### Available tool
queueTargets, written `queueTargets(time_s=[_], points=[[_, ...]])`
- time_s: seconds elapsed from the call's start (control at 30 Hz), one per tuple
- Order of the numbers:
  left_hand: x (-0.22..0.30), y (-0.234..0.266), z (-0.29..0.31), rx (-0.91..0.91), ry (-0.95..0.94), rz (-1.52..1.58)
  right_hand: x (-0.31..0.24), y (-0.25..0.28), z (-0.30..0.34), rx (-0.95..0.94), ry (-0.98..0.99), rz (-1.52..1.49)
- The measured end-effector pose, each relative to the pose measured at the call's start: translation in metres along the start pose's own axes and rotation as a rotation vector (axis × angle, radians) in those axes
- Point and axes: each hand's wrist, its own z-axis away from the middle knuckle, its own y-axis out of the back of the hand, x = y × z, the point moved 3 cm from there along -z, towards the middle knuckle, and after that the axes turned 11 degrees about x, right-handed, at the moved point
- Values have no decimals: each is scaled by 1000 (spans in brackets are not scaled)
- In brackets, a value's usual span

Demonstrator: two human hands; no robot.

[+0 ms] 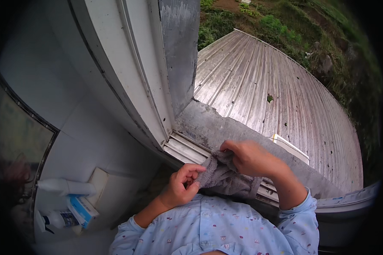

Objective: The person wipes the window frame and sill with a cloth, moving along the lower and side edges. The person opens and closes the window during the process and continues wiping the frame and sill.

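A grey-purple cloth [225, 178] lies bunched over the white window track [185, 148], between my two hands. My left hand [183, 185] pinches the cloth's left edge between thumb and forefinger. On its far right side, my right hand [251, 157] grips the cloth, its fingers curled down into the folds. Dirt shows in the grooves of the track to the right of the cloth. The cloth hides the middle stretch of the track.
Beyond the track is a rough concrete sill [217, 121], then a ribbed metal roof [281, 93] below. A white window frame [136, 63] rises at the left. On a corner shelf stand a white bottle [66, 186], a blue-and-white box [81, 210] and a dark-labelled bottle [64, 219].
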Motion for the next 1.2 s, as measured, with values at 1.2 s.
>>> queueTargets(time_s=[1.2], points=[[-14,1,-21,-298,15,56,-18,-100,-85,449,337,-196]])
